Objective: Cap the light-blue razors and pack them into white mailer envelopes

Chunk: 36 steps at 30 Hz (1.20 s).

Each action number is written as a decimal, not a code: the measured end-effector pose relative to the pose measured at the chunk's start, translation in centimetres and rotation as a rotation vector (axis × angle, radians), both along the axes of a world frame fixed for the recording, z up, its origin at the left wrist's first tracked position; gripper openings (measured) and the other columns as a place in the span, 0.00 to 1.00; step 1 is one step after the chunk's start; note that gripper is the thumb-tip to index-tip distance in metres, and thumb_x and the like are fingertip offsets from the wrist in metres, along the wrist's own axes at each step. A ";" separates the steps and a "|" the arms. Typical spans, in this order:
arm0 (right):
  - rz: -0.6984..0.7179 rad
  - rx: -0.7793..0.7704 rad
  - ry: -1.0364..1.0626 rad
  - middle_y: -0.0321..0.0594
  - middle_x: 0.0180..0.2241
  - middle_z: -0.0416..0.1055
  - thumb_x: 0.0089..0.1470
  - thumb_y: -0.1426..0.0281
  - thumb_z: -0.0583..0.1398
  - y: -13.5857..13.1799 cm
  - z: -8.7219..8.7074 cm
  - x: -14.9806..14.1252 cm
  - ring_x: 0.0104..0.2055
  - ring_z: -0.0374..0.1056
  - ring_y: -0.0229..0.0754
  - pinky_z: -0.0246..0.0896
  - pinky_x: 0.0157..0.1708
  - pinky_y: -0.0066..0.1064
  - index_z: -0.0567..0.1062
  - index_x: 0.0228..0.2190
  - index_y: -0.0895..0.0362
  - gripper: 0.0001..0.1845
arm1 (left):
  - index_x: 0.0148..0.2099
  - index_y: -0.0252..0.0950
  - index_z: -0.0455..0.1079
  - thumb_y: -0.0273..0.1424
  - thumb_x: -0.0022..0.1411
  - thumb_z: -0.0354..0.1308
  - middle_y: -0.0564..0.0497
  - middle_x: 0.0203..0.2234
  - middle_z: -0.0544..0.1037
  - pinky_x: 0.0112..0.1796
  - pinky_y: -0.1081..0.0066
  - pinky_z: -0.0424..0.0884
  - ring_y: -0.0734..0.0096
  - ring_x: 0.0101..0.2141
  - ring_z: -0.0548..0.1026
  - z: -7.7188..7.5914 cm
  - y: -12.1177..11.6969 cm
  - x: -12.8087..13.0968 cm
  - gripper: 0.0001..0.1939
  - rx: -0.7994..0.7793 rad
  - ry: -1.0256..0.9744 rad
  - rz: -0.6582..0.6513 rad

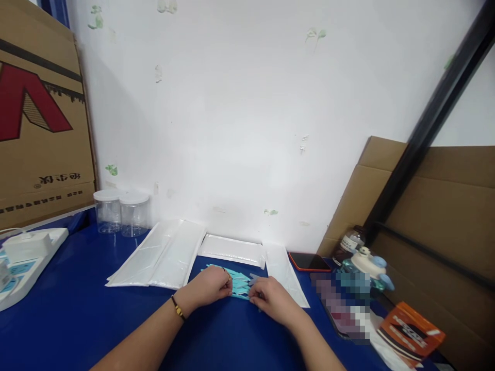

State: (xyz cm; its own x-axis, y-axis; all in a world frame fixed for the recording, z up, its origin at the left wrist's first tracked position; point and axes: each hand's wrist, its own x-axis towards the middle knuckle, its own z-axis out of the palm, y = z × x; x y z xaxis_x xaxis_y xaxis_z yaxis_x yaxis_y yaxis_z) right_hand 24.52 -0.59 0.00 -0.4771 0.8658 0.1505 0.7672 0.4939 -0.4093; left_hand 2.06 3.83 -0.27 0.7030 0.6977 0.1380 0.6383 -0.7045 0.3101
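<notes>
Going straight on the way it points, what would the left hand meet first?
The left hand would likely first meet the light-blue flat strips ahead; depth and contact are unclear.

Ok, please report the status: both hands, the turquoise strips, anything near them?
Left hand, right hand at opposite sides of turquoise strips; grip unclear. Strips bunched at blue tabletop. White flat packets just behind, none between hands.

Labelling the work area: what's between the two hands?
Light-blue strips lie between the left hand and the right hand in the head view; their exact kind is unclear.
</notes>
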 end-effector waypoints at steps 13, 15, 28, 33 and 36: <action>-0.030 -0.101 0.194 0.36 0.31 0.72 0.50 0.73 0.58 -0.1 0.6 1.4 0.32 0.66 0.37 0.58 0.32 0.26 0.77 0.32 0.55 0.08 | 0.32 0.39 0.74 0.35 0.53 0.58 0.54 0.24 0.76 0.25 0.75 0.57 0.73 0.26 0.70 0.7 -0.9 0.6 0.07 -0.180 0.008 -0.036; -0.041 -0.104 0.176 0.36 0.31 0.72 0.48 0.76 0.58 0.0 0.8 2.5 0.32 0.66 0.37 0.59 0.32 0.26 0.77 0.31 0.55 0.09 | 0.34 0.40 0.73 0.38 0.52 0.60 0.54 0.28 0.76 0.28 0.75 0.58 0.71 0.30 0.71 0.8 -0.7 0.4 0.09 -0.108 -0.002 0.018; -0.034 -0.032 -0.089 0.35 0.26 0.69 0.38 0.79 0.58 0.2 -0.2 2.4 0.26 0.63 0.36 0.50 0.24 0.23 0.74 0.23 0.56 0.09 | 0.28 0.39 0.71 0.27 0.53 0.55 0.53 0.25 0.76 0.32 0.72 0.59 0.70 0.28 0.71 0.1 0.4 0.3 0.05 0.146 0.097 -0.023; -0.026 0.071 -0.152 0.36 0.25 0.70 0.38 0.78 0.55 0.1 -0.4 1.4 0.26 0.64 0.37 0.50 0.25 0.24 0.74 0.23 0.55 0.10 | 0.24 0.39 0.70 0.24 0.49 0.52 0.54 0.21 0.74 0.28 0.73 0.57 0.71 0.24 0.69 0.3 -0.1 0.4 0.07 0.151 0.115 -0.086; -0.012 0.041 -0.102 0.35 0.25 0.70 0.39 0.79 0.55 0.0 -0.4 1.1 0.26 0.64 0.35 0.50 0.24 0.22 0.74 0.24 0.56 0.10 | 0.25 0.39 0.70 0.24 0.48 0.53 0.54 0.21 0.75 0.27 0.73 0.56 0.71 0.24 0.69 0.3 -0.3 0.5 0.07 0.135 0.090 -0.109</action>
